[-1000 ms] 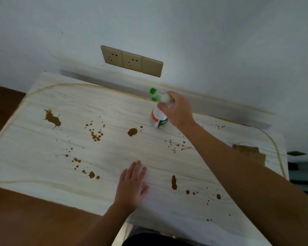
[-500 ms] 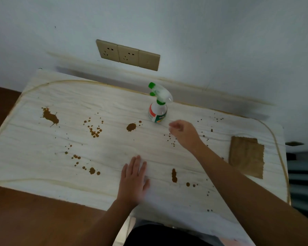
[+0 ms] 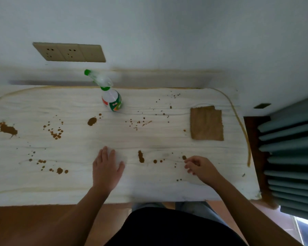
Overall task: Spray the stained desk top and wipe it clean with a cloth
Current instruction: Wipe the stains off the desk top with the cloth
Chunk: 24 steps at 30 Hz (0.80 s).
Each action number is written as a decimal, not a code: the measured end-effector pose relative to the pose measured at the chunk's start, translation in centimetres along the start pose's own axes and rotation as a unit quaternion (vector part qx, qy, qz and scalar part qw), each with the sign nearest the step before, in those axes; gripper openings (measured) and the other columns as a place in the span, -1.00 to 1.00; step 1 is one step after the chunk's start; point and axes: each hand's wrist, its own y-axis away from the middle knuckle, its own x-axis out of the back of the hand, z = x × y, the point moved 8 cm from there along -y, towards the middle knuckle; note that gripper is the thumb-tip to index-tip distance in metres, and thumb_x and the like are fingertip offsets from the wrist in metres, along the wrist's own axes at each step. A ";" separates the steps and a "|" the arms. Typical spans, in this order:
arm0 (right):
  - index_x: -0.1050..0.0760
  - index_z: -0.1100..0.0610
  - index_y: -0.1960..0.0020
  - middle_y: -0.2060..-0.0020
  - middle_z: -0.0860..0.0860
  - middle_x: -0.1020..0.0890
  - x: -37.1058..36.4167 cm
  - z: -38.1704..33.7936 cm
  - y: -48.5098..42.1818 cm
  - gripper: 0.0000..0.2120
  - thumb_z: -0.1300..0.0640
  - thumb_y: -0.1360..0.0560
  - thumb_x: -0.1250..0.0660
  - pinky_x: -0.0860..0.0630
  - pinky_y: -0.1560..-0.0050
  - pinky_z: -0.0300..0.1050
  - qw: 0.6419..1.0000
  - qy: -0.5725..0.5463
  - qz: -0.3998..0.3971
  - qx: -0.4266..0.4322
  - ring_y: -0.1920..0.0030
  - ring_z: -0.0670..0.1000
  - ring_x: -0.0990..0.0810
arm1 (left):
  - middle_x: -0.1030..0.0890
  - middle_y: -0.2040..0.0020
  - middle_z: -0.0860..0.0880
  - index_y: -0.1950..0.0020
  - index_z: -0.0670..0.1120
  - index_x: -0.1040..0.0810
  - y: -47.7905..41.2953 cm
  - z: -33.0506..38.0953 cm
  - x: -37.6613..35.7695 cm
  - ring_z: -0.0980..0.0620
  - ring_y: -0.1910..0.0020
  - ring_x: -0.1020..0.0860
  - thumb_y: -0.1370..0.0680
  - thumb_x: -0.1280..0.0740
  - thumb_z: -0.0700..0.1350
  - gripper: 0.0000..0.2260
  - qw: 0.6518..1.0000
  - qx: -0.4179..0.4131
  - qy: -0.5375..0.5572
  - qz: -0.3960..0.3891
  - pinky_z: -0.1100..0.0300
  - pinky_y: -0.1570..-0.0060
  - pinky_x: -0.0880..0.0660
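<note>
Where brown stains [image 3: 92, 121] speckle the pale wood-grain desk top [image 3: 167, 139], a clear green-capped spray bottle [image 3: 112, 102] stands by the white wall [image 3: 167, 32], with a brown square cloth [image 3: 206, 123] to its right. Nearer than the bottle, the left hand [image 3: 106, 169] lies flat and the right hand [image 3: 201, 168] curls loosely, seemingly empty.

We are looking at a pale wood-grain desk top [image 3: 167, 142] that is showing a smooth, matt face under brown stains [image 3: 92, 121]. We are seeing a clear plastic spray bottle [image 3: 112, 102], faintly glossy, a square brown cloth [image 3: 207, 123] looking coarse and matt, and a pleated teal fabric curtain [image 3: 292, 157].
</note>
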 end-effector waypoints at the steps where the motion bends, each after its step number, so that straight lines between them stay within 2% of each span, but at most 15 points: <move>1: -0.60 0.02 0.04 0.15 0.00 -0.71 1.2 0.6 -0.1 -0.89 0.18 -0.59 -0.32 -0.59 0.03 -0.07 1.000 0.000 0.014 0.004 0.18 -0.01 -0.68 | -0.36 -0.52 -0.25 -0.48 -0.16 -0.37 0.2 0.9 0.5 -0.26 -0.51 -0.33 -0.58 -0.11 0.22 -0.40 1.000 0.003 0.000 0.006 -0.18 -0.40 -0.38; 4: -0.59 -0.02 0.04 0.13 -0.02 -0.70 4.8 2.1 -0.2 -0.91 0.14 -0.57 -0.33 -0.60 0.02 -0.02 0.998 -0.001 0.056 0.018 0.14 -0.01 -0.67 | -0.46 -0.45 -0.23 -0.44 -0.16 -0.41 1.2 4.9 1.4 -0.24 -0.43 -0.44 -0.57 -0.08 0.22 -0.40 1.000 -0.019 -0.004 0.019 -0.16 -0.33 -0.44; 7: -0.60 0.00 -0.03 0.12 -0.05 -0.68 8.3 3.0 -0.9 -0.92 0.07 -0.56 -0.35 -0.61 -0.01 0.04 0.996 0.006 0.084 0.038 0.09 -0.01 -0.65 | -0.44 -0.47 -0.21 -0.46 -0.14 -0.42 2.9 9.3 1.1 -0.22 -0.45 -0.42 -0.55 -0.06 0.24 -0.37 1.000 -0.020 0.003 0.014 -0.14 -0.35 -0.42; 10: -0.59 0.05 -0.16 0.02 -0.04 -0.65 11.5 3.3 -1.9 -0.81 0.04 -0.57 -0.34 -0.58 -0.09 0.03 0.993 0.007 0.102 0.050 0.01 0.00 -0.62 | -0.45 -0.47 -0.21 -0.47 -0.15 -0.42 4.9 13.1 -0.3 -0.23 -0.44 -0.43 -0.54 -0.04 0.27 -0.33 1.000 -0.018 0.025 0.005 -0.15 -0.33 -0.43; 14: -0.47 0.09 -0.33 -0.16 -0.03 -0.58 15.0 3.7 -4.5 -0.62 -0.02 -0.56 -0.35 -0.51 -0.17 -0.01 0.991 0.025 0.125 0.031 -0.13 0.01 -0.57 | -0.46 -0.47 -0.17 -0.45 -0.11 -0.44 7.0 17.5 -1.9 -0.21 -0.43 -0.46 -0.57 -0.07 0.25 -0.40 0.997 -0.072 0.009 -0.005 -0.14 -0.32 -0.45; 16: -0.40 0.12 -0.39 -0.23 0.02 -0.54 16.2 3.9 -6.2 -0.52 -0.03 -0.54 -0.36 -0.46 -0.14 -0.04 0.991 0.021 0.133 0.011 -0.20 0.06 -0.55 | -0.46 -0.47 -0.16 -0.45 -0.12 -0.43 7.4 18.5 -2.2 -0.19 -0.43 -0.45 -0.58 -0.08 0.24 -0.41 0.997 -0.073 0.012 -0.002 -0.13 -0.31 -0.46; 18: -0.34 0.15 -0.42 -0.22 0.05 -0.52 16.9 3.5 -7.8 -0.46 -0.02 -0.54 -0.37 -0.42 -0.11 -0.06 0.991 0.011 0.135 0.000 -0.19 0.09 -0.53 | -0.46 -0.46 -0.16 -0.45 -0.12 -0.42 7.6 18.7 -2.5 -0.18 -0.42 -0.46 -0.58 -0.09 0.22 -0.42 0.998 -0.060 0.013 0.003 -0.12 -0.28 -0.48; 21: -0.43 0.15 -0.25 -0.09 0.05 -0.57 17.2 2.6 -9.5 -0.61 0.02 -0.51 -0.41 -0.53 -0.08 -0.03 0.992 -0.055 0.112 -0.015 -0.04 0.04 -0.57 | -0.41 -0.51 -0.15 -0.48 -0.11 -0.40 8.1 18.0 -3.0 -0.18 -0.45 -0.42 -0.57 -0.09 0.21 -0.41 0.999 -0.036 0.022 -0.007 -0.13 -0.31 -0.46; 23: -0.53 0.17 -0.09 -0.01 0.11 -0.65 16.9 2.3 -10.7 -0.74 0.07 -0.48 -0.43 -0.58 -0.06 -0.01 0.989 -0.116 0.090 -0.030 0.03 0.06 -0.63 | -0.38 -0.53 -0.15 -0.50 -0.11 -0.38 8.5 17.4 -3.1 -0.16 -0.48 -0.39 -0.56 -0.06 0.20 -0.39 0.999 -0.027 0.024 -0.015 -0.13 -0.36 -0.43; 24: -0.57 0.20 -0.07 0.03 0.12 -0.67 16.8 2.1 -11.2 -0.75 0.08 -0.47 -0.44 -0.60 -0.06 -0.02 0.986 -0.139 0.085 -0.035 0.04 0.06 -0.65 | -0.38 -0.53 -0.15 -0.50 -0.11 -0.38 8.5 17.2 -3.0 -0.15 -0.49 -0.38 -0.56 -0.04 0.20 -0.39 0.999 -0.025 0.026 -0.016 -0.13 -0.38 -0.42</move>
